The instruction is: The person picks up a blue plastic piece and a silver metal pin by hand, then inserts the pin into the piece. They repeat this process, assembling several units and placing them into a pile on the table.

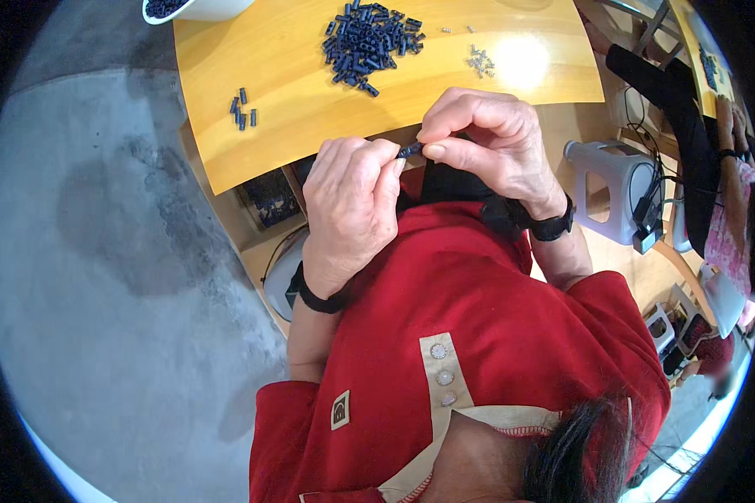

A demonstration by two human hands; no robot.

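Note:
Between my two hands, just off the table's near edge, is a small black plastic part (410, 151). My left hand (351, 201) pinches its left end, and my right hand (488, 144) holds its right end between thumb and fingertip. Fingers cover much of the part, so its exact kind is unclear. A heap of similar small black tube-like parts (366, 46) lies on the yellow table (285, 92) beyond my hands. To the left sits a small group of several such parts (242, 117). Tiny silvery metal pieces (480, 61) are scattered to the right of the heap.
A white bowl (201, 10) with more black parts stands at the far left, beyond the table corner. A grey-white plastic stool (617, 180) with cables and a black adapter (646, 210) is at right. Other people sit at another table along the right edge.

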